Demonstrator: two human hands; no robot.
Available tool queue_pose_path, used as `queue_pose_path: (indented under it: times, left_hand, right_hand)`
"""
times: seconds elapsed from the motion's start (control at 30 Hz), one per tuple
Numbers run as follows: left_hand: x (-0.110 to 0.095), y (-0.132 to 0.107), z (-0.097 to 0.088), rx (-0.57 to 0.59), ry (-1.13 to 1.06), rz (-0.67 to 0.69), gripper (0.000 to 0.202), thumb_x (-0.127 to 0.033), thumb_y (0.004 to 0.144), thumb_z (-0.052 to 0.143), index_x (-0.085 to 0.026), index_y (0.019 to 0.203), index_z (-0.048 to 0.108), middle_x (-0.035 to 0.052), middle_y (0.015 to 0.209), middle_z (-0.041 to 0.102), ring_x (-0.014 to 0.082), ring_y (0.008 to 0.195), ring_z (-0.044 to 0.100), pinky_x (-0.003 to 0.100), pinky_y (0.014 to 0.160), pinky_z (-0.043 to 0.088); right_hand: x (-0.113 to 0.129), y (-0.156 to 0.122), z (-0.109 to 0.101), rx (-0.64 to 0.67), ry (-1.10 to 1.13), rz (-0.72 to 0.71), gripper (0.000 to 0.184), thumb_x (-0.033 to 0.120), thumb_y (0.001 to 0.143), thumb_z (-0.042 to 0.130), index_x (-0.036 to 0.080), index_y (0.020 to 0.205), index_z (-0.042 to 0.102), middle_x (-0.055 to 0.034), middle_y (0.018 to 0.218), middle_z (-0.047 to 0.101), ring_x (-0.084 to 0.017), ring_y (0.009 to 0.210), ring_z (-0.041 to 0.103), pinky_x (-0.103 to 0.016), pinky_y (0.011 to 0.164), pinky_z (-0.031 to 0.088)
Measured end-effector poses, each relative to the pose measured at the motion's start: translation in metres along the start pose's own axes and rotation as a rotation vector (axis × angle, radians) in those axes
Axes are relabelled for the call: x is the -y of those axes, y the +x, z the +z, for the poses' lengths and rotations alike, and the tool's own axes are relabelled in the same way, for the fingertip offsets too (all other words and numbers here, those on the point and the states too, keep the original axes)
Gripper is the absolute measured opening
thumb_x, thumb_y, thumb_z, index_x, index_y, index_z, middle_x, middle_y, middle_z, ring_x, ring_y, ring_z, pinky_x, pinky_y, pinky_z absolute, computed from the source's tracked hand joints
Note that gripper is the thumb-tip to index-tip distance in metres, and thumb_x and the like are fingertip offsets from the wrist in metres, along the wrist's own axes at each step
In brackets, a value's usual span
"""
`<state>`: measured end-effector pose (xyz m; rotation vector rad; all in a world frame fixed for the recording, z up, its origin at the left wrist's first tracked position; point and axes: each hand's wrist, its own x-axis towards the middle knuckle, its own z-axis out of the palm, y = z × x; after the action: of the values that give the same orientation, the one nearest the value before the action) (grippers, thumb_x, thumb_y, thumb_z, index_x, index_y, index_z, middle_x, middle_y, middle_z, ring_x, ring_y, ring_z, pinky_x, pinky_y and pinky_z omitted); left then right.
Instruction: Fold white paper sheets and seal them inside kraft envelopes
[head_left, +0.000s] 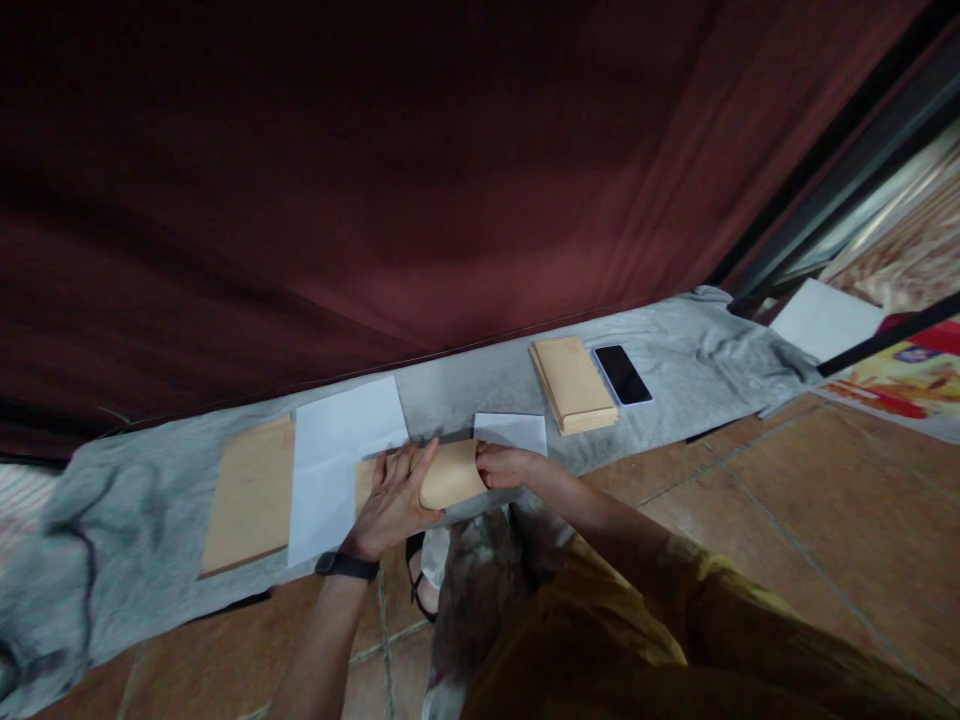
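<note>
A brown paper envelope (pixel 453 474) lies near the front edge of the cloth-covered surface, its open end bulging toward the right. My left hand (pixel 395 495), with a dark band on the wrist, holds the envelope from the left, fingers over its top and thumb along its near edge. At the envelope's mouth is my right hand (pixel 501 466), fingers curled together, with the tips hidden inside; whatever they pinch is out of sight. Under and beside my left hand is a white paper sheet (pixel 337 440). Behind my right hand rests a smaller white paper (pixel 514 430).
A large brown envelope (pixel 251 490) lies at the left. To the right are a stack of brown envelopes (pixel 574 385) and a phone (pixel 622 375). The grey cloth (pixel 697 340) covers a narrow surface before a dark red curtain (pixel 450 200). Tiled floor (pixel 787 500) lies below.
</note>
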<state>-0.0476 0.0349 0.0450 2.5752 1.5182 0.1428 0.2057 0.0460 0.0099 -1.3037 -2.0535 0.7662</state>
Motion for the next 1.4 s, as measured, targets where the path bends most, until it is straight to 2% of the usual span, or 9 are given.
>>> queue_pose_path:
  times: [0.1,0.2,0.37,0.53,0.77,1.1,1.2,1.3,1.4]
  left_hand:
    - [0.004,-0.001,0.001,0.017,-0.011,-0.043,0.113,-0.039,0.067,0.075,-0.023,0.161,0.015,0.0179,0.149,0.045,0.0401,0.142,0.039,0.061,0.12,0.018]
    - [0.011,0.0,0.004,0.02,-0.038,-0.064,0.115,-0.042,0.067,0.075,-0.025,0.161,0.011,0.0166,0.15,0.044,0.0394,0.142,0.039,0.061,0.12,0.017]
    - [0.019,0.001,0.005,0.026,-0.058,-0.111,0.116,-0.045,0.068,0.074,-0.028,0.162,0.008,0.0151,0.147,0.046,0.0383,0.141,0.04,0.061,0.12,0.017]
    - [0.023,-0.009,0.0,-0.001,-0.041,-0.142,0.111,-0.043,0.072,0.071,-0.027,0.162,0.007,0.0144,0.148,0.046,0.0367,0.139,0.041,0.058,0.12,0.017]
    - [0.024,-0.019,0.002,0.031,-0.05,-0.176,0.114,-0.042,0.071,0.072,-0.027,0.162,0.004,0.0139,0.147,0.046,0.0352,0.143,0.036,0.054,0.119,0.021]
    - [0.015,-0.015,-0.004,0.124,-0.082,-0.269,0.107,-0.042,0.074,0.068,-0.025,0.162,0.009,0.0174,0.156,0.037,0.0364,0.149,0.029,0.059,0.121,0.013]
    - [0.014,-0.016,-0.006,0.124,-0.074,-0.273,0.106,-0.041,0.074,0.068,-0.025,0.162,0.01,0.0171,0.156,0.037,0.0357,0.149,0.03,0.058,0.121,0.013]
    - [0.013,-0.018,-0.004,0.131,-0.064,-0.283,0.108,-0.041,0.072,0.069,-0.025,0.161,0.01,0.0167,0.156,0.038,0.0355,0.148,0.031,0.058,0.121,0.013]
    - [0.013,-0.02,-0.001,0.137,-0.068,-0.291,0.11,-0.043,0.071,0.07,-0.026,0.161,0.01,0.0168,0.156,0.037,0.036,0.149,0.03,0.058,0.121,0.013]
  right_hand:
    - [-0.008,-0.005,-0.007,-0.006,-0.053,-0.029,0.043,0.04,0.1,0.059,0.023,0.139,0.056,-0.012,0.144,0.055,-0.027,0.125,0.057,-0.05,0.108,0.047]
    - [-0.019,-0.012,-0.017,-0.016,-0.124,-0.064,0.05,0.039,0.101,0.053,0.025,0.15,0.048,-0.011,0.154,0.048,-0.025,0.138,0.048,-0.049,0.119,0.035]
    - [-0.033,-0.024,-0.022,-0.022,-0.289,-0.093,0.051,0.032,0.104,0.047,0.022,0.153,0.043,-0.0114,0.159,0.041,-0.025,0.146,0.039,-0.049,0.122,0.029]
    - [-0.037,-0.037,-0.01,0.078,-0.474,-0.185,0.05,0.039,0.103,0.051,0.026,0.151,0.046,-0.009,0.162,0.037,-0.029,0.149,0.034,-0.056,0.123,0.02]
    - [-0.04,-0.041,-0.013,0.115,-0.483,-0.223,0.048,0.042,0.102,0.052,0.03,0.148,0.05,-0.0064,0.161,0.041,-0.028,0.146,0.039,-0.055,0.123,0.02]
    - [-0.039,-0.043,-0.014,0.115,-0.519,-0.242,0.045,0.047,0.102,0.051,0.034,0.146,0.053,-0.0078,0.16,0.041,-0.032,0.145,0.039,-0.064,0.121,0.018]
    - [-0.034,-0.042,-0.007,0.099,-0.52,-0.213,0.046,0.048,0.102,0.051,0.031,0.145,0.054,-0.0106,0.16,0.041,-0.033,0.146,0.038,-0.063,0.121,0.019]
    - [-0.027,-0.044,0.005,0.087,-0.518,-0.195,0.048,0.045,0.103,0.049,0.025,0.146,0.053,-0.0143,0.159,0.042,-0.031,0.145,0.04,-0.058,0.121,0.023]
    - [-0.023,-0.05,0.016,0.081,-0.506,-0.201,0.049,0.044,0.104,0.047,0.024,0.149,0.049,-0.0127,0.159,0.042,-0.029,0.145,0.04,-0.057,0.121,0.026]
